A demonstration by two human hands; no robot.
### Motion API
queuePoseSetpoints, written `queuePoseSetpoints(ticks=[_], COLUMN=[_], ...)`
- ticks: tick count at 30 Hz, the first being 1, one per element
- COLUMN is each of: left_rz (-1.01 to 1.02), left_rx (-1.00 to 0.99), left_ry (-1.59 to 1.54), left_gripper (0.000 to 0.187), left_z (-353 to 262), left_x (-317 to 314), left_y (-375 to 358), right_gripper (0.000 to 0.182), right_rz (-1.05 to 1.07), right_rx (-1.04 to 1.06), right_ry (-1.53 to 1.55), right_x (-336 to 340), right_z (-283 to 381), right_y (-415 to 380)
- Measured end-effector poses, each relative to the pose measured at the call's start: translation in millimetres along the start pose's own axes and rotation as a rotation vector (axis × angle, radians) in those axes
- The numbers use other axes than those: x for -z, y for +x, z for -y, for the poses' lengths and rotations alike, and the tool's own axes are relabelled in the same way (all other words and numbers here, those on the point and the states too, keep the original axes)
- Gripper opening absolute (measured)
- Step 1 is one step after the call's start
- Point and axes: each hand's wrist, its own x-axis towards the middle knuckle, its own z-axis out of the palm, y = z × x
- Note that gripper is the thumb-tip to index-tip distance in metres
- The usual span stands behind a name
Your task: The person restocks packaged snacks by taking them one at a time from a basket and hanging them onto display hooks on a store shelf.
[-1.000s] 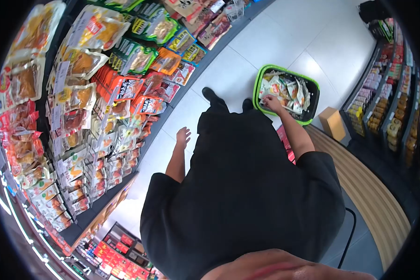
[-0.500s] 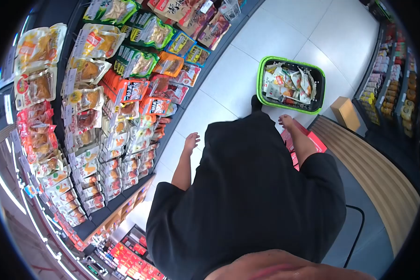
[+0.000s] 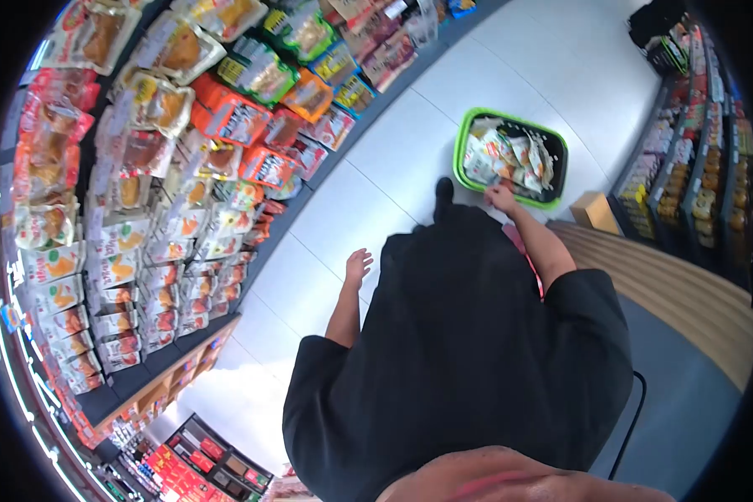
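A shopping basket [image 3: 458, 163] with a bright green rim and dark inside stands on the floor ahead of me. It holds several white packets [image 3: 510, 159] with coloured print. My right hand [image 3: 500, 198] is at the basket's near rim, overlapping it in this view, with loosely bent fingers and nothing visible in them. My left hand [image 3: 359, 266] hangs beside my body over the floor tiles, fingers apart and holding nothing. A dark shoe [image 3: 445, 191] shows just left of the basket.
On the left, a tiered shelf holds rows of packaged foods, among them orange packets [image 3: 230, 113] and white packets [image 3: 117, 251]. A slatted wooden counter [image 3: 686, 289] curves along the right, near a cardboard box [image 3: 595, 212]. More stocked shelves [image 3: 686, 167] stand beyond it.
My right hand has moved forward to the basket's near rim. My left hand has shifted slightly right and down in view. The shelves and basket have shifted left in view.
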Motion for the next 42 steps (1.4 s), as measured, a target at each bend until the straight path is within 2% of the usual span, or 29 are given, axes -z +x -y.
queuePoseSetpoints(ticks=[4,6,8,10,12,14,15,17,18,19,20,21,23,25,26,29,30,32,34,36,37,39,40,42], left_rz=[-0.022,-0.047,-0.035,-0.011,0.003,-0.032,-0.052,-0.070,-0.076,-0.080,-0.074,-0.045,0.012,0.019,0.022,0.016,0.012,-0.010,-0.036,-0.081,-0.093,-0.134,-0.157,-0.181], left_rx=[0.271,0.375,0.332,0.316,0.256,0.174,0.165,0.159,0.160,0.161,0.167,0.182,0.215,0.226,0.225,0.207,0.210,0.162,0.147,0.101,0.085,0.117,0.143,0.189], left_ry=[-0.120,-0.148,-0.185,-0.210,-0.253,-0.296,-0.309,-0.310,-0.326,-0.337,-0.315,-0.294,-0.245,-0.189,-0.178,-0.119,-0.111,-0.151,-0.154,-0.136,-0.132,-0.153,-0.169,-0.195], left_gripper=[0.035,0.036,0.036,0.037,0.038,0.038,0.038,0.038,0.038,0.038,0.038,0.039,0.040,0.041,0.041,0.041,0.041,0.041,0.042,0.042,0.043,0.043,0.044,0.044], left_z=[119,148,157,167,170,160,150,137,137,136,135,137,137,130,123,100,91,70,50,33,30,29,28,29], left_x=[18,16,9,8,5,3,2,1,1,1,-1,-3,0,-1,-6,-17,-20,-29,-40,-54,-59,-75,-83,-106], left_y=[18,10,-6,-4,-2,-7,-11,-15,-13,-10,-6,-1,6,11,13,18,18,18,12,3,0,-9,-15,-28], right_gripper=[0.021,0.022,0.022,0.021,0.021,0.022,0.022,0.024,0.026,0.029,0.032,0.030,0.027,0.025,0.024,0.023,0.023,0.024,0.027,0.029,0.029,0.032,0.032,0.027], right_rz=[-0.011,0.018,0.072,0.046,0.077,0.119,0.123,0.083,0.040,0.027,0.029,0.053,-0.030,-0.068,-0.079,-0.118,-0.117,0.044,-0.059,0.018,0.038,-0.007,0.008,0.012], right_rx=[0.104,0.040,0.009,-0.277,-0.292,-0.416,-0.422,-0.225,-0.123,-0.160,-0.085,-0.096,0.099,0.184,0.217,0.277,0.273,-0.104,-0.044,-0.281,-0.280,-0.485,-0.489,-0.323], right_ry=[0.050,-0.087,-0.204,-0.197,-0.233,-0.385,-0.390,-0.414,-0.588,-0.410,-0.326,-0.227,-0.173,-0.192,-0.211,-0.270,-0.262,-0.264,-0.365,-0.420,-0.419,-0.215,-0.213,-0.279], right_x=[-2,8,11,21,28,34,39,43,42,40,38,36,27,24,28,38,43,65,81,107,118,135,145,165], right_z=[-1,-22,-31,-43,-60,-73,-101,-166,-101,-73,-68,-55,-4,31,41,11,1,-24,-111,-133,-155,-200,-194,-178], right_y=[-58,-87,-110,-137,-150,-158,-144,-103,-118,-119,-106,-97,-105,-118,-126,-123,-124,-126,-110,-112,-108,-90,-83,-63])
